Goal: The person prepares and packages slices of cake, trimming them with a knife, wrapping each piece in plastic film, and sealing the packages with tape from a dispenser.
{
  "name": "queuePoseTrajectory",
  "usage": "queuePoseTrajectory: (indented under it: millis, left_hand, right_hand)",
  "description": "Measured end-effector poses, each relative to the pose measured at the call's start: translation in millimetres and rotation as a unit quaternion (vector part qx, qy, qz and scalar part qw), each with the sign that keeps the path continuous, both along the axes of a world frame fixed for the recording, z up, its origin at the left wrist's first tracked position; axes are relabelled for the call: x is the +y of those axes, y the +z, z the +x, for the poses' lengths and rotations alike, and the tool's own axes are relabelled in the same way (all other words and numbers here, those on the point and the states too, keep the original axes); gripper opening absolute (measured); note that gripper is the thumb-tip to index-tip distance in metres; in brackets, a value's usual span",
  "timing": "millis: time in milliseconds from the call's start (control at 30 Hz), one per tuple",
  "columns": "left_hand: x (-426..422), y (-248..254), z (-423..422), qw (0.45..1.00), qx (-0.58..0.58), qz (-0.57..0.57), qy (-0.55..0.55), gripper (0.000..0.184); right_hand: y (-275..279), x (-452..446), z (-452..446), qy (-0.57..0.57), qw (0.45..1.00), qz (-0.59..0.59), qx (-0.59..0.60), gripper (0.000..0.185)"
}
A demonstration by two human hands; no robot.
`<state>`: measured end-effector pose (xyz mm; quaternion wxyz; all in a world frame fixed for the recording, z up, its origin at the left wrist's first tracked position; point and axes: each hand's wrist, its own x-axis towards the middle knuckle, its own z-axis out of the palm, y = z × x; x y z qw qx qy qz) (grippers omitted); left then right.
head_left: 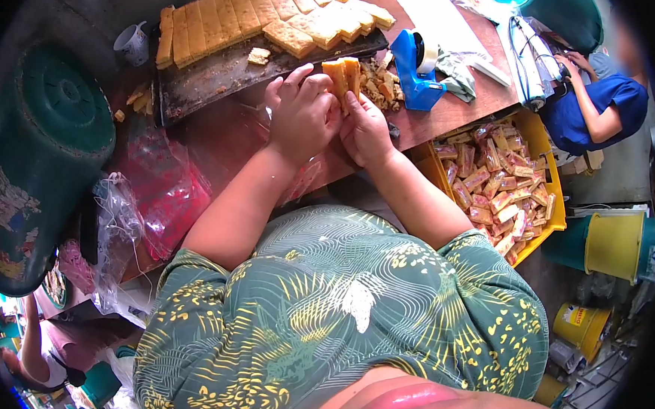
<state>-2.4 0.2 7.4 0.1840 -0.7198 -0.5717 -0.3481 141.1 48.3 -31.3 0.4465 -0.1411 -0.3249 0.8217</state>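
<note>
A pair of golden-brown cake slices (pixel 342 74), side by side with a seam between them, stands upright between my hands above the table's near side. My right hand (pixel 366 131) grips them from the right, its thumb pressed on the lower part. My left hand (pixel 303 114) is curled against their left side, with its upper fingers bent and somewhat apart; its grip is partly hidden. Just beyond, a dark baking tray (pixel 208 92) bears a row of cut cake slices (pixel 233 15), several more leaning slices (pixel 324 28) and a broken piece (pixel 258 56).
Right of my hands are cake crumbs (pixel 382 85) and a blue tape dispenser (pixel 417 75). A yellow crate (pixel 555 190) of wrapped pieces stands lower right. Pink plastic (pixel 165 188) and a green bin (pixel 40 162) are at left. A person in blue (pixel 603 116) works at far right.
</note>
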Motion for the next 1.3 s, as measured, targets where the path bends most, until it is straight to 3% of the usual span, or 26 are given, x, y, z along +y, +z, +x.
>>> queuePoseTrajectory:
  millis: [567,767,933,1033,1167,1267,1300]
  left_hand:
    - [-15.1,3.0,-4.2,0.998,-0.06,-0.023,-0.012,0.014]
    - [-1.6,24.1,-0.1,0.995,-0.086,0.025,-0.039,0.012]
    - [35.3,54.6,14.9,0.992,-0.063,0.019,-0.108,0.008]
    - [56.0,61.0,22.1,0.996,-0.005,0.012,-0.092,0.019]
    - [57.5,75.9,4.2,0.984,-0.144,0.068,-0.086,0.008]
    - [41.9,71.7,-26.4,0.974,-0.206,-0.078,-0.052,0.012]
    - [40.0,60.6,-34.2,0.979,-0.191,-0.06,-0.045,0.015]
  right_hand:
    - [-4.8,2.2,0.9,0.002,1.0,-0.022,0.015,0.033]
    - [-10.1,6.0,2.3,0.024,0.999,-0.029,0.038,0.036]
    - [4.3,-0.1,1.3,0.003,0.999,-0.04,0.036,0.037]
    - [3.1,1.4,2.9,0.023,0.998,-0.029,0.049,0.037]
    - [-3.9,2.8,6.3,0.03,0.997,-0.056,0.045,0.036]
    - [-0.4,1.7,6.0,0.037,0.998,-0.047,0.029,0.035]
    - [-1.2,1.9,5.2,0.04,0.998,-0.042,0.026,0.035]
